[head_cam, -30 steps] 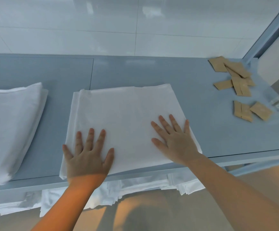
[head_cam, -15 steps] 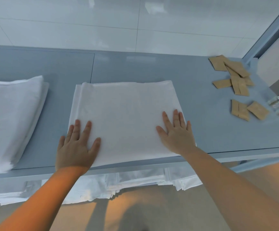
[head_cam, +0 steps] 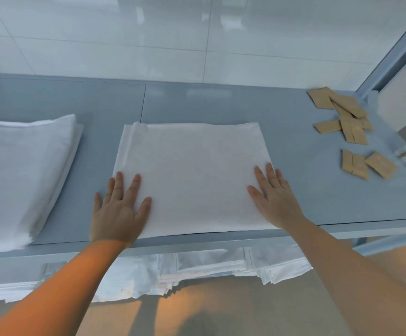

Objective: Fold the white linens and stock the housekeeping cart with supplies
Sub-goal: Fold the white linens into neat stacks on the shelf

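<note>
Bright cool daylight, glare on glossy wall tiles [head_cam: 148,40], wide-angle bowing, soft edges

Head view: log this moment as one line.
folded linen flat on table | left hand flat on left edge | right hand flat on right edge

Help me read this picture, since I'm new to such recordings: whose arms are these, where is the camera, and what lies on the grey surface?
No machine here: a person wears one camera on the head, looking down at their own arms. The left hand and right hand lie flat, fingers straight, pressing a folded white linen on the grey cart top. Nothing is gripped. A thicker linen stack sits to the left, brown paper packets to the right. More white linens show on a shelf below.
</note>
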A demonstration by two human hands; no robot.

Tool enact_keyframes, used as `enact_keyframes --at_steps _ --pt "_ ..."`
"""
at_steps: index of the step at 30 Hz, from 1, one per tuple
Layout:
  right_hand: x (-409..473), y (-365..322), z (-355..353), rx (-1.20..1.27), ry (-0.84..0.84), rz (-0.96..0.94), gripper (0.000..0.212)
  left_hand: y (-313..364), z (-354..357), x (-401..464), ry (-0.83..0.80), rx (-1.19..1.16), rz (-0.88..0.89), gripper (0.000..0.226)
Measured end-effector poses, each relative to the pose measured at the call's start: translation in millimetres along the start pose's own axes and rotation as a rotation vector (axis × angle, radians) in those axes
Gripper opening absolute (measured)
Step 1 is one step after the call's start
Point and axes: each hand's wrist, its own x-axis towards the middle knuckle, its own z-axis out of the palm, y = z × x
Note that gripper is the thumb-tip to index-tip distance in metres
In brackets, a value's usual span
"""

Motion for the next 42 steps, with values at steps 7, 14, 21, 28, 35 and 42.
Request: enact_keyframes --at_steps 7,14,21,28,35,42 --pt "-11.7 -2.7 3.9 -0.006 -0.006 0.045 0.064 -2.0 -1.3 -6.3 -0.043 -0.016 -0.045 0.061" --pt "-38.7 -11.1 1.0 0.069 -0.034 0.082 0.057 -5.3 -8.2 -28.2 -0.107 -0.037 -0.125 0.055" --pt "-80.2 -25.2 -1.7 0.002 -0.013 0.151 0.057 3.5 -23.2 -73.0 -0.082 -0.127 -0.204 0.047" --pt "-105.3 -41.9 0.4 0.097 0.022 0.319 0.051 20.9 -31.1 -105.5 0.057 -0.214 -0.34 0.039" --pt "-115.8 -41.9 -4.0 0.205 0.084 0.336 0.047 8.8 -38.7 -115.0 0.048 -0.253 -0.312 0.033" --pt "-140.4 -32.1 -5.8 0.277 0.124 0.364 0.046 -13.2 -37.9 -129.3 0.067 -0.425 -0.395 0.041"
